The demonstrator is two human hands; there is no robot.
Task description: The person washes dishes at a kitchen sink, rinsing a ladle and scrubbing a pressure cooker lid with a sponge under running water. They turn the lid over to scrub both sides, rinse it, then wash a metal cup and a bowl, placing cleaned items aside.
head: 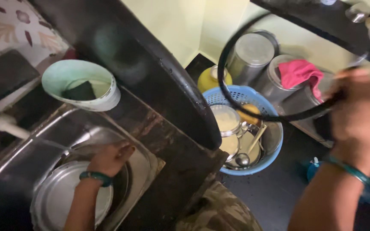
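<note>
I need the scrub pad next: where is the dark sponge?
The sponge lies in the pale green tub on the counter, behind the sink, upper left of the left hand.

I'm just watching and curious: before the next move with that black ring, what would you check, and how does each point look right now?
1. Right hand has hold of the black ring: ok, though blurred.
2. Ring hangs free of the blue basket below: ok, it looks raised above it.
3. Left hand steady in the sink: ok, it rests by the steel plate.
4. Room in the basket: not ok, steel dishes and a ladle fill it.
5. Ring is clean: cannot tell, too blurred.
6. Pink cloth out of the ring's way: cannot tell.
</note>
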